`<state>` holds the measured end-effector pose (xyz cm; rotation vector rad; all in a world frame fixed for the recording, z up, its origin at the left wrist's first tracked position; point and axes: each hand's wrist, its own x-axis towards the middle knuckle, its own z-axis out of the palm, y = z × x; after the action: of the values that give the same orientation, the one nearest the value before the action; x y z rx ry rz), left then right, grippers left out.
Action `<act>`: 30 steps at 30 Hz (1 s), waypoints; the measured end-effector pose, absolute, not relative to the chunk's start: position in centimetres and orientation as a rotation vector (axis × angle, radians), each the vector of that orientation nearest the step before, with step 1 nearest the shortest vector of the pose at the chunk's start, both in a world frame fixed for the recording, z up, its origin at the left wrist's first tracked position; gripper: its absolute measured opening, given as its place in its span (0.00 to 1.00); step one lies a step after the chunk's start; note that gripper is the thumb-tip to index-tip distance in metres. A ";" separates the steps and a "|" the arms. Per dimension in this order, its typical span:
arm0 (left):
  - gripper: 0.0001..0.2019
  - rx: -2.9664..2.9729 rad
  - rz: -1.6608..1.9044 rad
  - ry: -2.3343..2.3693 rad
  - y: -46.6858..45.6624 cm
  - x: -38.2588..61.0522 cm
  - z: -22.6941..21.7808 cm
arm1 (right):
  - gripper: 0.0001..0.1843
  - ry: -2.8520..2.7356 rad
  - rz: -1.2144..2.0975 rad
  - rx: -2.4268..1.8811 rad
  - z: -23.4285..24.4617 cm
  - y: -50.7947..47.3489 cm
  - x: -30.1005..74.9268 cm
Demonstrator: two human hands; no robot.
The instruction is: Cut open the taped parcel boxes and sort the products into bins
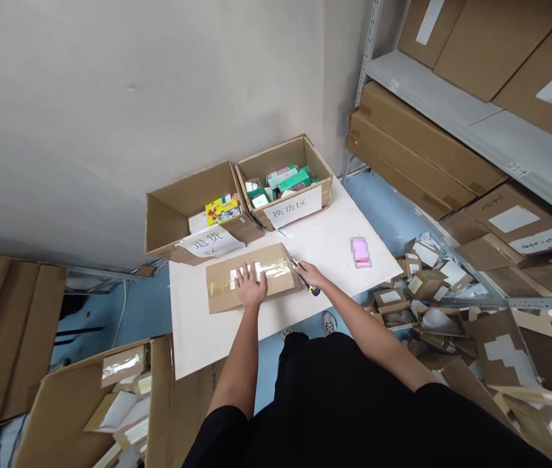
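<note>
A taped cardboard box (pixel 276 281) with a white label lies on the white table (pixel 197 348) in front of me. My left hand (pixel 250 286) rests flat on its top, fingers spread over the label. At the box's right end, my right hand (pixel 311 275) is closed around a yellow and black utility knife (pixel 313 289). The knife's front end is at the right edge of the box; whether its blade touches the tape I cannot tell.
Two open cartons, a left one (pixel 163 224) and a right one (pixel 325 195), hold small product boxes at the table's back. A blurred pink item (pixel 361 252) lies to the right. Shelving (pixel 451 97) with cartons stands right; a large carton (pixel 158 390) with parcels stands front left.
</note>
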<state>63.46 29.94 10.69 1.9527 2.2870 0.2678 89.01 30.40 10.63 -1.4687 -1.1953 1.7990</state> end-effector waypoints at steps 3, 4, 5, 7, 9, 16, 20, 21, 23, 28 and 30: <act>0.34 1.963 0.253 2.300 29.9 63.3 10.6 | 0.15 -1.192 1.825 -1.472 10.5 30.4 88.0; 0.34 1.966 0.250 2.303 29.9 63.3 10.5 | 0.14 -1.192 1.823 -1.468 10.4 30.1 87.9; 0.34 1.967 0.248 2.306 29.9 63.3 10.5 | 0.14 -1.198 1.821 -1.462 10.2 29.8 87.9; 0.34 1.961 0.242 2.308 29.9 63.3 10.6 | 0.14 -1.221 1.822 -1.450 9.7 28.8 88.0; 0.34 1.955 0.237 2.307 29.9 63.3 10.7 | 0.16 -1.240 1.826 -1.443 9.2 27.9 88.3; 0.34 1.963 0.245 2.307 29.9 63.2 10.9 | 0.17 -1.097 1.587 -1.584 8.8 26.4 88.4; 0.33 1.954 0.284 2.318 29.5 63.4 10.3 | 0.18 -1.136 1.366 -1.861 9.7 27.2 86.6; 0.33 1.951 0.290 2.317 29.4 63.4 10.2 | 0.20 -1.215 1.324 -1.915 9.9 27.4 85.9; 0.33 1.946 0.294 2.305 29.3 63.2 10.1 | 0.25 -1.379 1.244 -2.004 10.2 27.5 84.6; 0.33 1.942 0.248 2.169 28.2 60.9 10.5 | 0.31 -1.511 1.203 -2.094 9.9 27.6 83.2; 0.33 1.893 0.245 2.231 27.1 59.8 10.4 | 0.32 -1.503 1.198 -2.098 9.6 27.8 83.1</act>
<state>59.85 27.06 10.36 1.8927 2.2308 0.2447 83.13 27.80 9.64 -2.0980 -1.5030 1.1983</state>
